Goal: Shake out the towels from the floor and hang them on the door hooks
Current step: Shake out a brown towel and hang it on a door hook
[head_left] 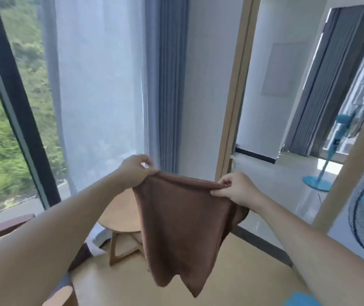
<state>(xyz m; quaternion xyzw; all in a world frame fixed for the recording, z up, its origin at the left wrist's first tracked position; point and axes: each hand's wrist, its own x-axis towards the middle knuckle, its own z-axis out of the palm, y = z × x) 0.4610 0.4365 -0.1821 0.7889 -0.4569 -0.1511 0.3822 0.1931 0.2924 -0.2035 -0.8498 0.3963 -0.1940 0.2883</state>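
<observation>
View: a single head-worn wide-angle camera; no second view shares the scene.
Position: at the person's head height, above both outstretched forearms.
Facing: forward and slightly down, toward the window (pixel 11 107) and curtains (pixel 101 96).
Nearness: close on the hands (pixel 135 171), with the towel (pixel 183 230) hanging mid-frame.
Distortion: straight frames bend near the edges.

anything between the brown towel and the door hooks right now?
Can't judge: no door hooks show in the head view. Left hand and right hand each pinch the brown towel by its top edge, and it hangs free in the air in front of the round wooden table, touching nothing else.
</observation>
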